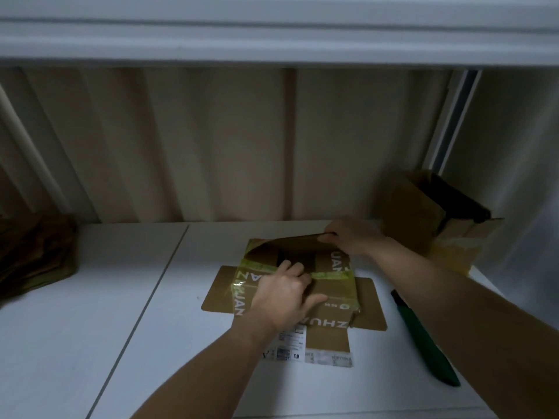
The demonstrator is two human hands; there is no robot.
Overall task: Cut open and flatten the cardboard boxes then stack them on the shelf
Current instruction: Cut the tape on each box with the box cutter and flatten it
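A brown cardboard box (367, 303) with yellow-green tape and white lettering lies partly flattened on the white shelf surface (121, 328), its side flaps spread out. My left hand (282, 297) presses down on the taped top with fingers spread. My right hand (348, 235) grips the far flap's edge and holds it lifted, so the box's dark inside shows. A green-handled cutter (426, 340) lies on the surface to the right of the box, under my right forearm.
Another open cardboard box (429, 213) stands at the back right against the wall. A stack of flattened brown cardboard (33, 255) lies at the far left. A shelf board (272, 40) spans overhead. A seam runs diagonally across the surface on the left.
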